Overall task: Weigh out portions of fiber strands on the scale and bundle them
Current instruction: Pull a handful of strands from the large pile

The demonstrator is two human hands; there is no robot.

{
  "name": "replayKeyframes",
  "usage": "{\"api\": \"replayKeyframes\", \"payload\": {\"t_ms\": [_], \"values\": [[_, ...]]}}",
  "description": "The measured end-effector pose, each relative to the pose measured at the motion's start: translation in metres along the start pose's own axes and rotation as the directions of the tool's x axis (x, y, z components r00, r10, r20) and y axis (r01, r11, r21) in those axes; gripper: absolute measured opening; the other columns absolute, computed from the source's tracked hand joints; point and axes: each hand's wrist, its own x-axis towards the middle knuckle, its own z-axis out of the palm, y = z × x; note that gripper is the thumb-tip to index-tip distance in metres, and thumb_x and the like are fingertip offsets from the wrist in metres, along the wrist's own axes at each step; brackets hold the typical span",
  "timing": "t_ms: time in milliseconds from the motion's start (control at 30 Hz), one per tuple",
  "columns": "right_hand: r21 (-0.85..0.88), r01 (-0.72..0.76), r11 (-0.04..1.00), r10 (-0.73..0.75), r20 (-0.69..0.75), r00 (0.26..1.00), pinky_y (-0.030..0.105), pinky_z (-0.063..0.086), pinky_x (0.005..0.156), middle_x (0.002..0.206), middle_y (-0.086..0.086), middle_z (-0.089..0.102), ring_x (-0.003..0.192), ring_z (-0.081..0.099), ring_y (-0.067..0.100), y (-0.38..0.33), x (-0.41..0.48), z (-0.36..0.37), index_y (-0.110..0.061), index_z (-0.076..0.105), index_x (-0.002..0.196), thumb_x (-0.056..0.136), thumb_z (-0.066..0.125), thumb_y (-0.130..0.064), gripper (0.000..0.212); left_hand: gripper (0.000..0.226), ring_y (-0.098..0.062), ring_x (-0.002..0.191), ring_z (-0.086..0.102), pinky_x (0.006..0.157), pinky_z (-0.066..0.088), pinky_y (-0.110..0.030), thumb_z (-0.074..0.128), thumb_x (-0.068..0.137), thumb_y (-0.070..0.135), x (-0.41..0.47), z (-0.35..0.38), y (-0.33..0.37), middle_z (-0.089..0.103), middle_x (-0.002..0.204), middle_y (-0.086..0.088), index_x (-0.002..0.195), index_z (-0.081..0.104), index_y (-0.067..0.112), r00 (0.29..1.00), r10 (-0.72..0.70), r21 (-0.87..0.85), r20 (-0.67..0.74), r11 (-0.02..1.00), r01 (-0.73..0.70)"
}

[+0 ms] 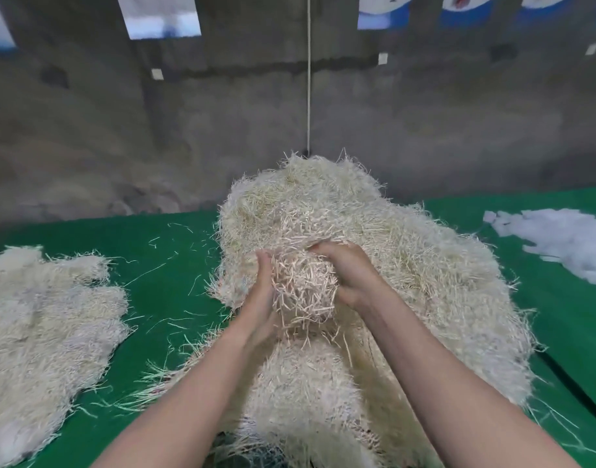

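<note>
Both hands are clamped on one clump [303, 288] of fibre, held just above the big pile [408, 251] mid tabletop [175, 244]: the left hand [263, 285] cups its side, the right hand [352, 275] curls fingers over the top and far side. Main risk, imo: the clump is still tangled w/ the pile underneath, strands trailing down from its lower edge, so a fast lift probably drags extra fibre along or tears the portion apart, and the weight comes out wrong. Grip is loose-ish around a springy mass, so bits can shed on the way; stray strands [148, 275] already lie on the green, so more loss means re-topping the portion. No scale in view, so can't tell how far the carry is; a longer carry means more shedding. The 2nd pile [46, 315] sits well apart at left and the white stuff [560, 244] at right, so mixing looks unlikely unless the clump gets swung wide. Squeezing too hard may mat the strands, making a neat bundle harder
</note>
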Motion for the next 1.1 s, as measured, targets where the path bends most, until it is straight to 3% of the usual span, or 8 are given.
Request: {"api": "replayKeyframes", "payload": {"t_ms": [233,367,500,600,700,767,933,1100], "values": [[0.397,-0.149,0.906,0.120,0.099,0.988,0.041,0.050,0.087,0.106,0.014,0.063,0.090,0.061,0.025,0.001,0.018,-0.017,-0.002,0.057,0.117,0.087,0.060,-0.013,0.032,0.121,-0.036,0.107,0.062,0.078,0.054,-0.046,0.065,0.038,0.086,0.011,0.022,0.003,0.056,0.127,-0.025,0.134,0.044,0.016,0.970,-0.139,-0.414,0.199,0.885,0.212],[-0.385,0.111,0.916,-0.138,-0.043,0.989,0.035,0.042,0.098,0.145,0.009,0.037,0.120,0.047,0.020,0.019,0.017,-0.017,-0.016,0.027,0.144,0.089,0.059,-0.028,0.065,0.111,-0.031,0.127,0.048,0.100,0.044,-0.049,0.078,0.049,0.070,0.011,0.047,0.018,0.049,0.137,-0.021,0.140,0.038,0.019,0.994,-0.074,-0.157,0.075,0.984,0.085],[-0.119,0.084,0.989,-0.036,0.361,0.932,0.031,0.054,0.076,0.112,0.003,0.065,0.089,0.067,0.010,0.003,0.007,-0.040,-0.018,0.052,0.121,0.066,0.071,-0.013,0.058,0.021,-0.023,0.072,0.068,0.056,0.056,-0.030,0.066,0.078,0.030,0.011,0.049,0.038,0.068,0.083,-0.013,0.090,0.063,0.013,0.993,-0.046,-0.086,-0.108,0.996,0.036],[-0.109,0.242,0.964,-0.218,0.196,0.956,0.035,0.048,0.094,0.132,0.005,0.053,0.110,0.058,0.013,-0.005,0.009,-0.074,-0.030,0.048,0.123,0.073,0.069,-0.003,0.061,0.012,-0.023,0.104,0.057,0.092,0.044,-0.034,0.051,0.094,0.019,0.013,0.019,0.046,0.053,0.124,-0.006,0.101,0.059,0.014,0.968,-0.031,-0.114,-0.247,0.994,0.003],[-0.525,0.258,0.811,-0.095,0.318,0.943,0.029,0.042,0.102,0.154,-0.003,0.017,0.130,0.036,0.004,0.017,0.001,-0.064,-0.025,0.030,0.142,0.067,0.074,-0.009,0.088,0.038,-0.034,0.132,0.038,0.110,0.030,-0.050,0.047,0.098,0.024,0.015,0.008,0.054,0.040,0.144,-0.014,0.134,0.047,0.010,0.952,-0.053,-0.109,-0.302,0.994,0.021],[-0.627,0.221,0.747,-0.038,0.292,0.956,0.015,0.052,0.080,0.152,-0.009,0.001,0.117,0.041,-0.016,0.040,0.001,-0.044,-0.010,0.045,0.130,0.071,0.065,0.002,0.063,0.044,-0.036,0.136,0.032,0.112,0.027,-0.048,0.042,0.100,0.018,0.012,0.011,0.061,0.034,0.149,-0.018,0.142,0.037,0.005,0.962,-0.013,-0.074,-0.271,0.997,-0.008],[-0.890,0.239,0.388,-0.254,0.146,0.956,0.021,0.047,0.089,0.126,0.000,0.056,0.096,0.055,0.007,0.073,0.021,-0.054,-0.017,0.049,0.129,0.094,0.050,-0.010,0.036,0.030,-0.029,0.122,0.043,0.104,0.032,-0.041,0.053,0.092,0.026,-0.008,0.026,0.083,0.044,0.132,-0.009,0.121,0.054,0.017,0.966,0.078,0.101,-0.248,0.993,-0.054],[-0.977,-0.012,0.213,-0.064,-0.026,0.998,0.032,0.049,0.090,0.109,-0.004,0.062,0.082,0.060,0.005,0.089,0.016,-0.089,-0.020,0.045,0.133,0.085,0.061,-0.028,0.051,0.032,-0.034,0.134,0.032,0.104,0.034,-0.047,0.057,0.088,0.034,-0.024,0.025,0.068,0.033,0.148,-0.013,0.118,0.053,0.022,0.957,0.014,0.164,-0.290,0.986,0.035]]}}
